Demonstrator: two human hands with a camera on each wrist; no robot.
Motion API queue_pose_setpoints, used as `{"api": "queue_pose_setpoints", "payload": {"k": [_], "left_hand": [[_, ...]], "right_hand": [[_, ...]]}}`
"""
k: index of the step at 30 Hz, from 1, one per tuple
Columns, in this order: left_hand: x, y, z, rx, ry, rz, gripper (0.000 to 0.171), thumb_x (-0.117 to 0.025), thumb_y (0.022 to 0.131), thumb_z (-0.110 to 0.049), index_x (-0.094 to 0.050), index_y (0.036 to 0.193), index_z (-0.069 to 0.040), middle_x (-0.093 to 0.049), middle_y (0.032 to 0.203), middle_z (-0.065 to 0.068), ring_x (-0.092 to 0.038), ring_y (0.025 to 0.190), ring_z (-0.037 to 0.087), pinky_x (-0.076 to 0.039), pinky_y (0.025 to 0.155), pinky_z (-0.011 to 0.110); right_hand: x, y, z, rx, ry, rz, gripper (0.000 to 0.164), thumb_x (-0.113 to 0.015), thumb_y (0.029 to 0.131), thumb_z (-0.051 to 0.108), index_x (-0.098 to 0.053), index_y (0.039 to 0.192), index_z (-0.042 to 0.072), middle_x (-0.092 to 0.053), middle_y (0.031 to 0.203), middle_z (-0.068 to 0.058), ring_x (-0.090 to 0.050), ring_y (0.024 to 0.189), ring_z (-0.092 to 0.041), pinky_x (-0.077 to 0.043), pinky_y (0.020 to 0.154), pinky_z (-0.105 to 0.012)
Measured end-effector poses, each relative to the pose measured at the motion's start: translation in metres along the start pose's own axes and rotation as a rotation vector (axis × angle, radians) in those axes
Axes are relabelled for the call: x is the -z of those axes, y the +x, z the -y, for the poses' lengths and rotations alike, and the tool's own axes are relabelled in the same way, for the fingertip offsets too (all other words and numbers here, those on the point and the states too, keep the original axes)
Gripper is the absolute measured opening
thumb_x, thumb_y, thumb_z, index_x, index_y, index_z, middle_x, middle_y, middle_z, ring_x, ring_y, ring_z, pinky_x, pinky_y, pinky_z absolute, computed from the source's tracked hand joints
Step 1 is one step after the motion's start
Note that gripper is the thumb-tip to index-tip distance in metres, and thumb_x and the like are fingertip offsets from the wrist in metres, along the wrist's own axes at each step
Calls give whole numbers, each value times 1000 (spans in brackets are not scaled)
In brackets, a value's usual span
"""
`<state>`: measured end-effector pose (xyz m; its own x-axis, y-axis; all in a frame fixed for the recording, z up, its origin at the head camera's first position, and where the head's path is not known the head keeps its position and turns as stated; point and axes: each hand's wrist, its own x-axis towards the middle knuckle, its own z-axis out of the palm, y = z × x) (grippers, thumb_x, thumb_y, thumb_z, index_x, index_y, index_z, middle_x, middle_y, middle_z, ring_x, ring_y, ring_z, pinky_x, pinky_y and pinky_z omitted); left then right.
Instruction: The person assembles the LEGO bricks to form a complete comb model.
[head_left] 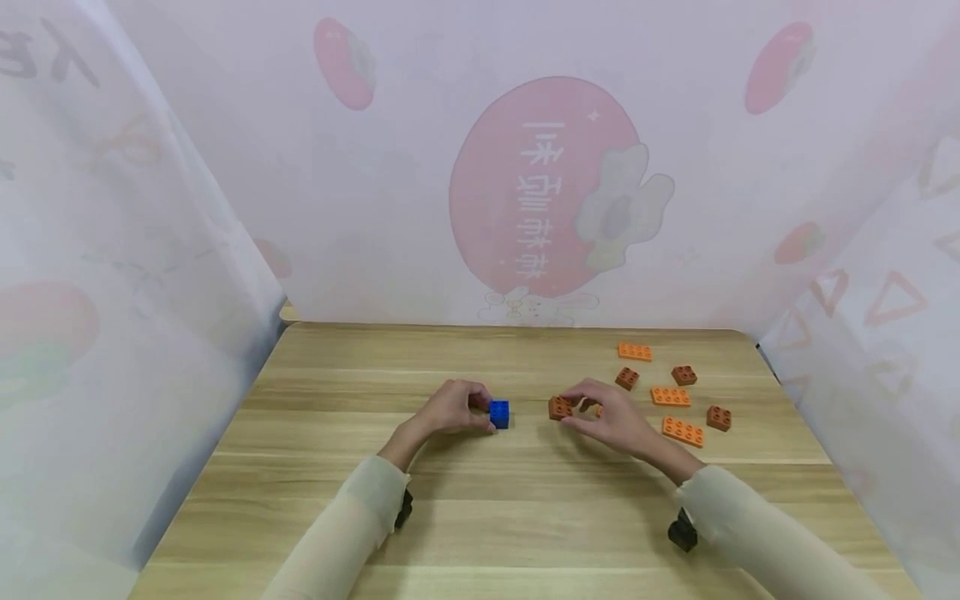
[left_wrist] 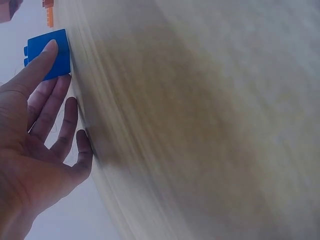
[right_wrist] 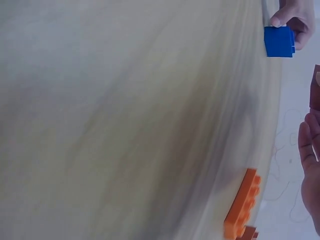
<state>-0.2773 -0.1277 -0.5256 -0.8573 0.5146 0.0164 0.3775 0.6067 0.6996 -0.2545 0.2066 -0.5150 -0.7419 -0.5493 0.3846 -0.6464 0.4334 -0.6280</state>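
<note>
My left hand (head_left: pixel 453 407) pinches a blue toy building brick (head_left: pixel 499 414) near the middle of the wooden table. In the left wrist view, the thumb lies across the side of the blue brick (left_wrist: pixel 59 59), low at the tabletop. To its right, my right hand (head_left: pixel 613 419) holds a reddish-brown brick (head_left: pixel 558 407) between thumb and fingers, studs showing. A gap separates the two bricks. At the right edge of the right wrist view, only part of the brown brick (right_wrist: pixel 314 94) appears. An orange piece (head_left: pixel 599 411) is mostly hidden behind the right hand.
Right of my right hand lie orange bricks (head_left: pixel 683 431) and small brown bricks (head_left: pixel 718 417), scattered. The farthest orange brick (head_left: pixel 634 352) is near the table's back edge. A pale printed curtain (head_left: pixel 375 208) hangs behind the wooden table (head_left: pixel 510 525) and at both sides.
</note>
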Motion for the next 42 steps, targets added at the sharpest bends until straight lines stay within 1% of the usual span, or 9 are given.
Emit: {"api": "queue_pose_setpoints", "payload": {"k": [3,6,10,16,22,25,28,33,42], "left_hand": [[1,1,-1,-1,0,1,30,-96,79,-18,-75,99,-9,-79,99,3,-74,93,18,-61,92,37],[2,2,-2,2,-3,5,30,-96,79,-17,-75,99,-9,-78,98,3,-73,93,18,-60,92,38],[3,3,-2,12,-8,11,30,-96,79,-16,-75,100,-9,-78,99,3,-73,93,17,-60,93,38],[3,4,-1,23,-7,10,30,-96,79,-17,-75,100,-10,-78,99,1,-73,92,14,-60,93,37],[4,3,-2,23,-13,13,29,-96,80,-18,-75,99,-10,-78,98,-1,-71,91,11,-60,93,39],[4,3,-1,16,-14,7,29,-96,80,-18,-75,99,-10,-78,97,-1,-71,90,11,-60,93,39],[3,2,0,14,-7,3,30,-96,79,-19,-76,99,-10,-78,97,-1,-72,90,12,-60,92,39],[1,1,1,23,3,7,30,-96,80,-20,-76,99,-10,-78,97,-1,-72,91,12,-60,92,38],[1,1,0,8,-45,3,29,-96,79,-16,-76,99,-8,-80,98,2,-74,93,15,-61,93,40]], "right_hand": [[-3,9,3,-12,16,0,33,-86,91,14,-75,122,11,-74,114,0,-71,101,-17,-64,80,-43],[-7,17,6,8,22,-12,33,-86,91,13,-75,122,9,-74,114,-3,-71,101,-18,-65,80,-42],[-12,27,8,25,37,-18,32,-86,91,14,-76,121,7,-75,114,-5,-72,97,-23,-65,79,-41],[-22,43,10,5,90,-2,32,-86,91,14,-76,120,6,-74,112,-6,-71,96,-30,-64,80,-43],[-32,56,12,26,63,4,32,-88,88,10,-77,118,3,-75,108,-9,-71,94,-32,-64,77,-41],[-36,61,13,26,45,18,32,-88,88,9,-77,118,4,-75,106,-8,-71,94,-32,-64,76,-43],[-41,65,14,25,48,52,32,-87,88,8,-77,119,5,-75,105,-7,-71,94,-32,-64,77,-43],[-45,70,16,19,46,103,35,-88,87,8,-77,120,6,-75,107,-7,-72,94,-30,-63,79,-40],[-51,75,17,38,22,131,33,-87,90,14,-76,120,6,-74,106,-5,-72,97,-28,-62,77,-35]]}}
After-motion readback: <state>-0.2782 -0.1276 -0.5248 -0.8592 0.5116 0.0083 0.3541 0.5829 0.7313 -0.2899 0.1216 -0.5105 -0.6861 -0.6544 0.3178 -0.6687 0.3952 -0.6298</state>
